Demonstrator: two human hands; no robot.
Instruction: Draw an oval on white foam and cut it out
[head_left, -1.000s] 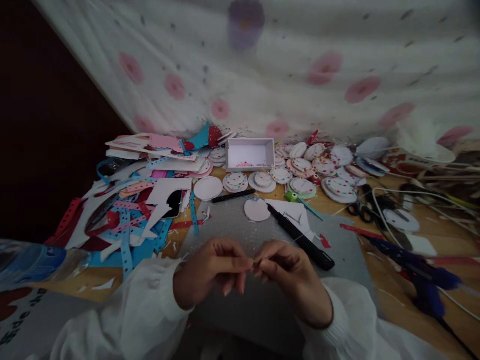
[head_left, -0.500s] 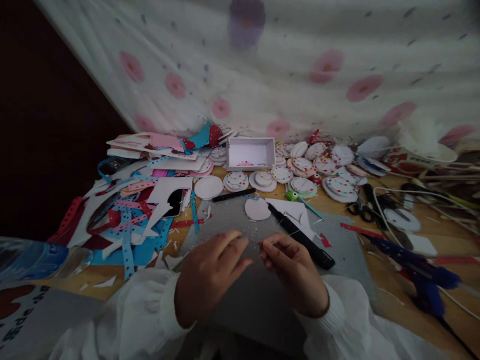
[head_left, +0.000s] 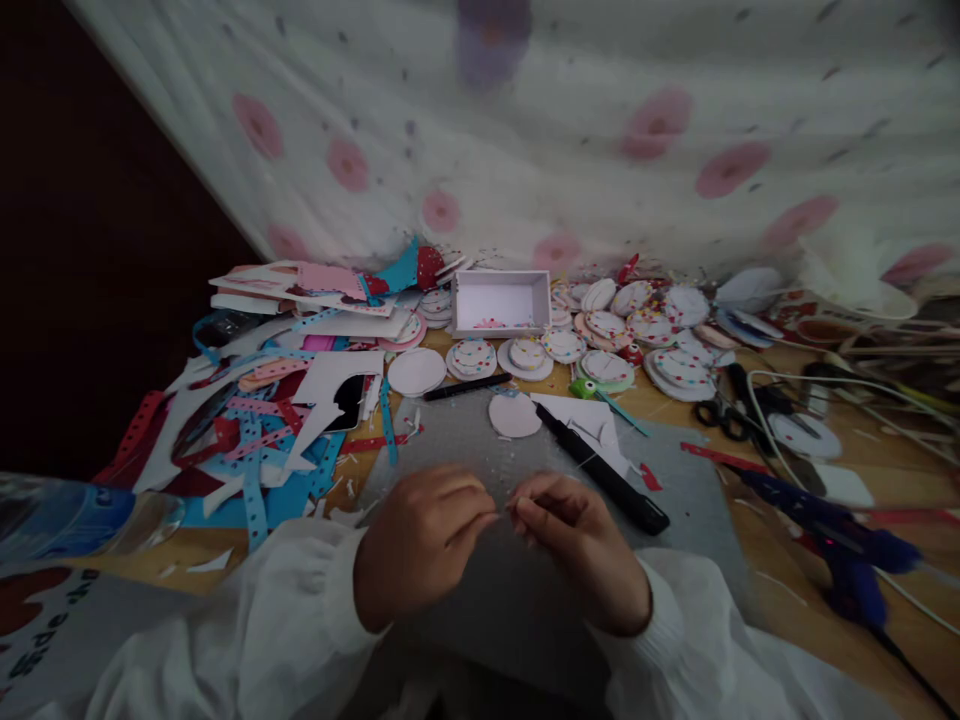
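Above the grey mat (head_left: 480, 640) my two hands face each other, fingertips a small gap apart. My left hand (head_left: 427, 540) has thumb and fingers pinched together; whatever may be between them is too small to make out. My right hand (head_left: 577, 545) is also closed in a pinch, on something tiny that I cannot identify. Just beyond the hands lies a pale paper disc (head_left: 515, 415). A black craft knife (head_left: 600, 470) rests slantwise beside my right hand, partly over a white paper piece (head_left: 576, 415).
Behind the mat stand a white open box (head_left: 501, 300) and dotted round paper pieces (head_left: 606, 368). Paper scraps (head_left: 255, 430) pile up at left, near a plastic bottle (head_left: 82, 515). At right lie a blue glue gun (head_left: 840, 540), scissors (head_left: 720, 418) and a white cable (head_left: 772, 450).
My left hand's fingers, spread before, have come together into a pinch. Its fingertips are now nearer my right hand, which has shifted slightly left.
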